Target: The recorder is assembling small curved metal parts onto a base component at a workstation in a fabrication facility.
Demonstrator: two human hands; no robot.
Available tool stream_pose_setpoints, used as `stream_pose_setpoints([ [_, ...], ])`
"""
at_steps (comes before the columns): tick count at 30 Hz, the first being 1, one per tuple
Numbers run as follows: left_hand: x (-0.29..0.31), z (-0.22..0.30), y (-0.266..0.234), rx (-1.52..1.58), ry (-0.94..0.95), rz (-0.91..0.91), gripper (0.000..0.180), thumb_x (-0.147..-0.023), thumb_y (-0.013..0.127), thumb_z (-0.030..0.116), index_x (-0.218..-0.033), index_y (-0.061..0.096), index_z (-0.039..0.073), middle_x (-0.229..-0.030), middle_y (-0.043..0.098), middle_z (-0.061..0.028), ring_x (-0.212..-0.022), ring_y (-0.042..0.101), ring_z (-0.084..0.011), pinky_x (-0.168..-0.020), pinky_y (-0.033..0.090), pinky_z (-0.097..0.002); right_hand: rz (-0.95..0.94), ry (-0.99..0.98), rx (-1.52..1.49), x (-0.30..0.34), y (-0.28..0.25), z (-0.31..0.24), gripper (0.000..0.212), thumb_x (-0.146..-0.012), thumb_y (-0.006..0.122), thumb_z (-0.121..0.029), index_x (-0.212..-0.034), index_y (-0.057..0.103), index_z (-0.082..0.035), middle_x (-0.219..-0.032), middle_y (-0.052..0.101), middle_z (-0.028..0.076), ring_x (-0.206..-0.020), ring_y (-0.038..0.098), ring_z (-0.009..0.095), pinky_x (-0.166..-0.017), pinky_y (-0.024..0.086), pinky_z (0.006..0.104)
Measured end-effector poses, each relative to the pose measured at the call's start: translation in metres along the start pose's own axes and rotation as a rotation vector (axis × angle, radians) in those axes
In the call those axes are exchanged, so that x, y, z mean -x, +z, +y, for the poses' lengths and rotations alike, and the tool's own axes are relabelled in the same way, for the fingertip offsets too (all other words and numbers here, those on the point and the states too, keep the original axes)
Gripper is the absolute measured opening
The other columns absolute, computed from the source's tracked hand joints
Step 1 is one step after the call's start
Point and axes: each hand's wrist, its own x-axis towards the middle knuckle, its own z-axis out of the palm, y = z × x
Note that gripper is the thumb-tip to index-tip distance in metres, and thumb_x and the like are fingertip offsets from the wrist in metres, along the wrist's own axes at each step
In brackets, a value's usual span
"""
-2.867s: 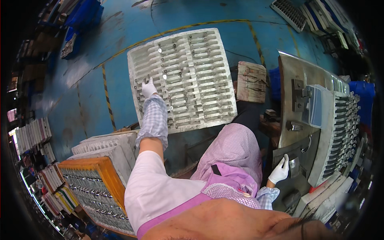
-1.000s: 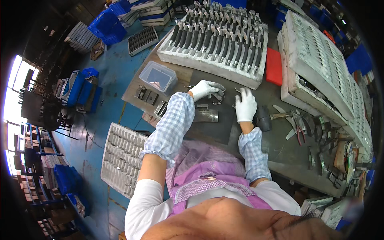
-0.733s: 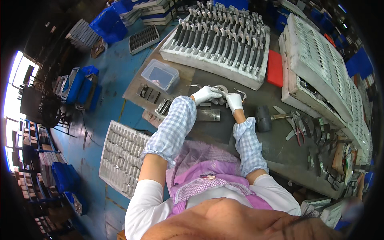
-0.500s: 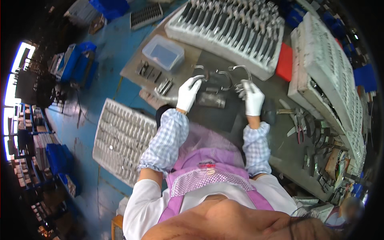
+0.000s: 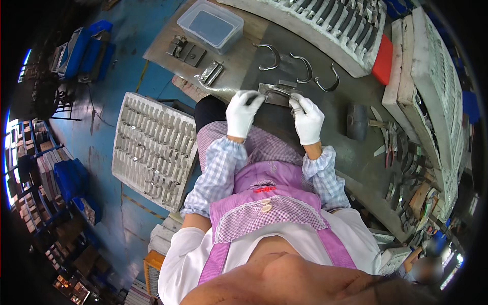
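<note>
A workshop with a blue-painted floor spreads below, and a grey steel bench (image 5: pixel 325 152) runs across the upper right of the view. At the bench's near edge both gloved hands meet on a small flat metal block (image 5: pixel 278 94) lying just in front of the person. The left hand (image 5: pixel 243 113) curls over the block's left end, fingers together and pressed on it; the right hand (image 5: pixel 308 119) closes on its right end, though whether the fingertips pinch it or a small part on it I cannot tell. Just beyond the block, toward the bench's far edge, three curved metal hooks (image 5: pixel 300 66) lie side by side, apart from each other. A clear plastic box (image 5: pixel 212 25) stands at the far left corner, with small metal brackets (image 5: pixel 195 58) near it. A hammer (image 5: pixel 358 121) rests to the right of the hands. A grey tray of parts (image 5: pixel 155 150) sits on the floor off the bench's left edge.

The block looks rigid, dense and fairly heavy for its size, with smooth faces that may slip under cotton gloves; gripping it by the two short ends seems soundest.
</note>
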Motion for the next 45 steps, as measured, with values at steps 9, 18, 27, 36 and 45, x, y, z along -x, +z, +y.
stream_pose_setpoints([
  [9, 0.000, -0.014, 0.032, 0.066, -0.350, 0.026, 0.034, -0.079, 0.086, 0.024, -0.079, 0.061, 0.000, -0.080, 0.060, -0.0088, -0.074, 0.058, -0.0223, -0.072, 0.049, -0.0336, 0.063, -0.204, 0.233, 0.000, -0.008, 0.060, 0.021, -0.080, 0.078, -0.016, -0.101, 0.078, -0.012, -0.081, 0.064, 0.002, -0.072, 0.060, 0.023, -0.068, 0.047, 0.0360],
  [18, -0.009, -0.008, 0.018, -0.023, -0.338, -0.009, 0.034, -0.079, 0.084, 0.025, -0.079, 0.062, 0.000, -0.079, 0.062, -0.0102, -0.072, 0.059, -0.0224, -0.071, 0.049, -0.0352, 0.015, 0.221, -0.322, -0.011, -0.006, 0.035, 0.035, -0.078, 0.081, -0.018, -0.112, 0.074, -0.011, -0.077, 0.062, 0.006, -0.071, 0.060, 0.025, -0.067, 0.048, 0.0368],
  [27, 0.052, 0.002, -0.042, 0.791, -0.767, -0.304, 0.046, -0.100, 0.059, 0.044, -0.087, 0.067, 0.001, -0.079, 0.069, -0.0079, -0.062, 0.063, -0.0177, -0.058, 0.051, -0.0323, -0.313, -0.572, 0.352, 0.048, 0.020, -0.012, 0.016, -0.088, 0.073, -0.012, -0.103, 0.078, -0.010, -0.081, 0.068, 0.007, -0.067, 0.061, 0.026, -0.064, 0.049, 0.0382],
  [36, 0.279, -0.317, -0.356, -0.638, -1.120, 0.786, 0.052, -0.100, 0.049, 0.047, -0.097, 0.066, -0.002, -0.099, 0.069, -0.0279, -0.092, 0.066, -0.0468, -0.082, 0.051, -0.0555, -0.301, -0.110, 0.477, 0.042, 0.059, -0.004, 0.023, -0.098, 0.064, -0.019, -0.116, 0.074, -0.008, -0.102, 0.074, 0.008, -0.078, 0.066, 0.022, -0.073, 0.052, 0.0351],
  [45, 0.344, -0.450, -0.542, -0.716, -1.323, 0.672, 0.034, -0.088, 0.069, 0.037, -0.116, 0.072, 0.018, -0.113, 0.072, -0.0144, -0.109, 0.067, -0.0350, -0.090, 0.053, -0.0466, -0.195, -0.251, 0.635, 0.048, 0.080, -0.001, 0.020, -0.097, 0.063, -0.018, -0.110, 0.075, -0.010, -0.102, 0.074, 0.008, -0.091, 0.069, 0.028, -0.080, 0.053, 0.0389],
])
